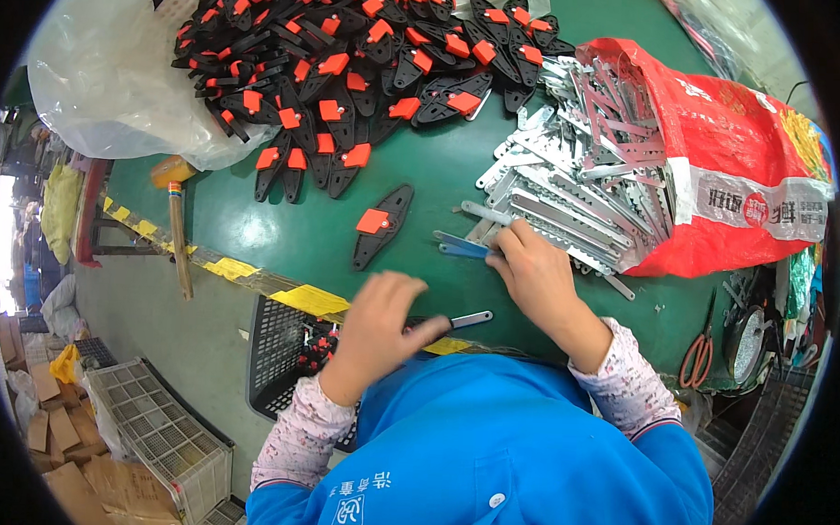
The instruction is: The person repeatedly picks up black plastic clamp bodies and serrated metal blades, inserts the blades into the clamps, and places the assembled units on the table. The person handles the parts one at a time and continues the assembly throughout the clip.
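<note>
My right hand (540,271) is closed at the near-left edge of a heap of metal strips (579,199), its thumb and fingers pinching a flat strip (464,246) with a bluish sheen. My left hand (381,328) is over the table's front edge, blurred, thumb spread away from the fingers. Just under it, a black piece with a silver strip end (473,319) pokes out at the edge; the hand covers much of it, and no grip on it shows. Between the hands and the far pile lies a single black plastic part (384,226) with a red tab.
A large pile of black parts with red tabs (352,84) covers the far left, beside clear plastic sheeting (103,76). The strips spill from a red bag (728,181). A hammer (179,226) lies left, orange-handled scissors (698,354) right. A black basket (273,350) stands below the taped edge.
</note>
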Demonstrator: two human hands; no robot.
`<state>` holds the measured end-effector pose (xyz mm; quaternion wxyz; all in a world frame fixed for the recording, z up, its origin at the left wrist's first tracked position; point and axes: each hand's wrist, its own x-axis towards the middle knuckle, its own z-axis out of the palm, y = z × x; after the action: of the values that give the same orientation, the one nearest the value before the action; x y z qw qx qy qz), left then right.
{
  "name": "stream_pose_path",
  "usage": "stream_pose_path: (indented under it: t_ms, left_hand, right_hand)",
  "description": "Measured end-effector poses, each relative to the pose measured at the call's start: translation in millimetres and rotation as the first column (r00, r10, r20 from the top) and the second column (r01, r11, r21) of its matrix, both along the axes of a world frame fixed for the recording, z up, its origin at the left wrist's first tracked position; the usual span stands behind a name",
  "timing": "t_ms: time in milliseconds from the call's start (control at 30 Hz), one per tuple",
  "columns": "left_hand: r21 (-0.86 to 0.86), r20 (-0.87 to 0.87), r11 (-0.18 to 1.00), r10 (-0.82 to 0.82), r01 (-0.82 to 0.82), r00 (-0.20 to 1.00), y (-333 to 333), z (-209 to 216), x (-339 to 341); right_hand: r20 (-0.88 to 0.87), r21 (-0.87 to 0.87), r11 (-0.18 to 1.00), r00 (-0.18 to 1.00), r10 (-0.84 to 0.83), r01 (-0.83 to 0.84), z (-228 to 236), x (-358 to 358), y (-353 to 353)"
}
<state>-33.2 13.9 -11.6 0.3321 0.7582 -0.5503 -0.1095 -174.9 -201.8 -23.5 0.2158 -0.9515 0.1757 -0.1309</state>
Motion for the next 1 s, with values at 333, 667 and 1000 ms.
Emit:
stream_pose_path:
  t_ms: [333, 667, 1000]
  left_hand:
    - [0.021, 0.197, 0.97, 0.234, -0.242, 0.952, -34, -3, 56]
    - [-0.212, 0.204, 0.969, 0.169, -0.125, 0.964, -4, -14, 42]
    - [-0.109, 0.133, 0.991, 0.092, -0.078, 0.987, -8, 1, 31]
  right_hand:
    - [0.332, 0.856, 0.508, 0.857, -0.394, -0.098, 11, 28, 0]
    - [0.229, 0.972, 0.077, 0.816, -0.531, -0.223, 9, 26, 7]
    - [0.283, 0.959, 0.152, 0.82, -0.497, -0.239, 24, 20, 7]
